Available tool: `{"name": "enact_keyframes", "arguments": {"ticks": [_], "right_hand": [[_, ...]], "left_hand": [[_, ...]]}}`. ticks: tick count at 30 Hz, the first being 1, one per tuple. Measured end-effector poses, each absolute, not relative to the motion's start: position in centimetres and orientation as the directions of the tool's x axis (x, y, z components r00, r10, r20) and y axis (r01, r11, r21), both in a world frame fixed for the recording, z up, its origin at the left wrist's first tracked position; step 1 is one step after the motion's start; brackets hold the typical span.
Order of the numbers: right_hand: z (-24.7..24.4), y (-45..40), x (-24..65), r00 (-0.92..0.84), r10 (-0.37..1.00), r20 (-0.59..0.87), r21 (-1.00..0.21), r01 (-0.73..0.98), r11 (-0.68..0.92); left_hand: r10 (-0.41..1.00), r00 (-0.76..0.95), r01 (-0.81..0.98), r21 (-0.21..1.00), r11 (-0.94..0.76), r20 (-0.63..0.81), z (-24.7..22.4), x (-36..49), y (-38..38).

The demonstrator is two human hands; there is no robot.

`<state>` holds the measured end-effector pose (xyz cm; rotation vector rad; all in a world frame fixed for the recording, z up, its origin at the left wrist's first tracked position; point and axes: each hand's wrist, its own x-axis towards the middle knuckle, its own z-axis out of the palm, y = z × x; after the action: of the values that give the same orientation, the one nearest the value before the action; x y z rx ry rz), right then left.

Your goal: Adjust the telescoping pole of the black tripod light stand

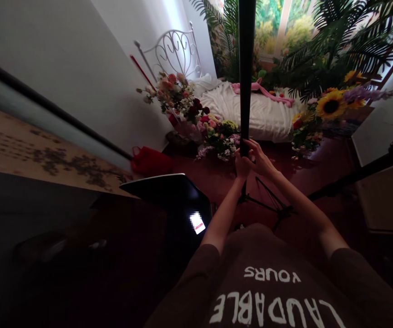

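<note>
A tall black stand pole (246, 77) rises upright in front of me, with thin tripod legs (262, 202) spread near the floor. My left hand (242, 166) is wrapped around the lower part of the pole, its fingers partly hidden. Just to the right, my right hand (260, 158) is at the same spot, fingers bent against the pole and touching the left hand. Any knob or clamp under the fingers is too dark and covered to make out.
A dark screen (172, 196) with a small lit window stands at left, near a red bag (150, 160). Flower bunches (223, 136) and sunflowers (331, 107) flank a bed with white cloth (271, 116). Another black pole (356, 173) slants in from the right.
</note>
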<state>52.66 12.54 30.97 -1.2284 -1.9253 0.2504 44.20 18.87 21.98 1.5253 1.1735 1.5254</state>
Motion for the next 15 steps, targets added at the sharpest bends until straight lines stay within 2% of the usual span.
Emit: {"name": "enact_keyframes", "arguments": {"ticks": [4,10,15], "right_hand": [[28.6,10.6,54.7,-0.148,0.865,0.479,-0.603,0.66,0.448],[27.5,7.9,54.9,-0.106,0.954,0.282,-0.577,0.775,0.257],[26.9,7.9,54.4,-0.049,0.962,0.267,-0.645,0.733,0.216]], "left_hand": [[0.893,-0.119,0.173,0.894,-0.412,0.435,21.7,44.1,18.3],[0.888,-0.123,0.218,0.885,-0.412,0.444,21.8,44.0,18.2],[0.886,-0.109,0.218,0.881,-0.42,0.45,22.1,43.9,18.2]]}}
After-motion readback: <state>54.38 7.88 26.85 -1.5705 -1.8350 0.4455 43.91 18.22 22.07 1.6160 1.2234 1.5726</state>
